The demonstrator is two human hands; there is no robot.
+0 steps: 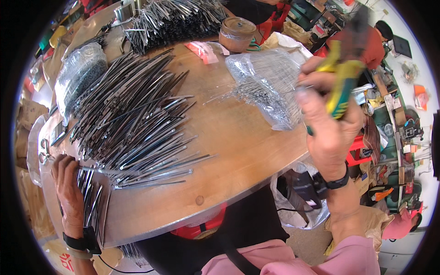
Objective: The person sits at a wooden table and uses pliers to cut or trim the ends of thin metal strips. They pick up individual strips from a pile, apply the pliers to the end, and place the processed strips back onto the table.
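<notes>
Pliers with yellow-and-green grips (347, 75) are up at two o'clock in the view, above the edge of the wooden surface (233, 142); their dark head points toward one o'clock and is blurred. The right hand (330, 130) has its fingers closed around the grips. Between eight and nine o'clock, the left hand (68, 188) bends its fingers at the near end of a thin metal strip (110, 172), which runs from them toward three o'clock; whether they grip it or only touch it, I cannot tell. Just beyond lies a large heap of dark metal strips (130, 114), fanned out between nine and ten. A clear plastic bag of thin metal rods (268, 82) rests at one o'clock, and a round brown tub (237, 34) stands at twelve.
</notes>
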